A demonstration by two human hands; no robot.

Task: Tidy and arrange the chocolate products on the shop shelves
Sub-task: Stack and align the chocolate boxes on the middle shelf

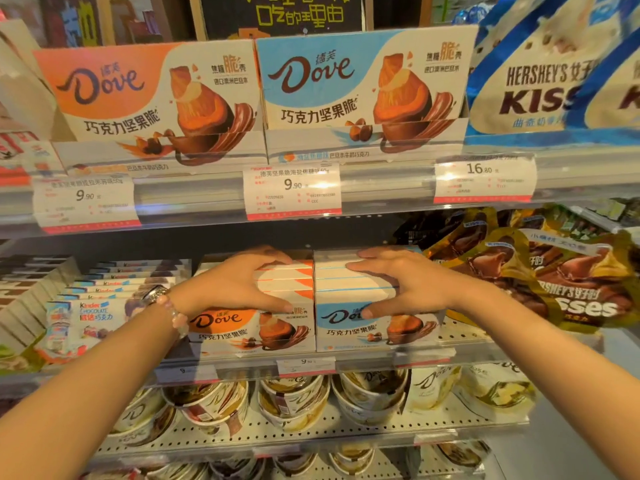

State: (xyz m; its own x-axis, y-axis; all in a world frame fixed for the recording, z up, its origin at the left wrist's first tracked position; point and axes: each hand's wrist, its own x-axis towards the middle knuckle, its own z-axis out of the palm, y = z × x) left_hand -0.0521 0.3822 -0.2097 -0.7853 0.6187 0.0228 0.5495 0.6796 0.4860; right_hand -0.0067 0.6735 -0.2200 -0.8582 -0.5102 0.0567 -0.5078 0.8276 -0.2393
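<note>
On the middle shelf stand two rows of Dove chocolate boxes side by side. My left hand grips the orange Dove boxes, fingers over the far end of the row and thumb on the front box. My right hand grips the blue Dove boxes the same way, fingers over the tops and thumb on the front face. The two rows touch each other at the middle.
Larger orange and blue Dove display boxes stand on the shelf above, beside white Hershey's Kisses bags. Kinder chocolate packs lie left of my hands, gold Hershey's Kisses bags right. Dove tubs fill the lower shelf.
</note>
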